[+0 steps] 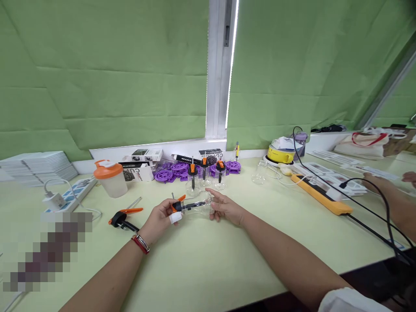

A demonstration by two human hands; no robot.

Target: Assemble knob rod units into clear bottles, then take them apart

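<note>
Over the middle of the table I hold a clear glass bottle (202, 209) on its side. A black-and-orange top (177, 207) sits at its neck, with a dark stem reaching inside the glass. My left hand (161, 217), one finger wrapped in white, is closed round this top. The bottle's base is gripped by my right hand (226, 207). Beside my left wrist lies a loose black-and-orange top (121, 219) with a metal rod. Just behind my hands, several similar glass jars (193, 187) with black-and-orange tops stand upright.
Purple plastic discs (165, 175) and printed boxes (143, 172) lie at the back. An orange-lidded shaker cup (112, 182) and a power strip (76, 193) are left. Right are empty glassware (259, 175), a yellow pot (280, 154), an orange-and-black bar (320, 195), cables, and another person's arm (385, 188).
</note>
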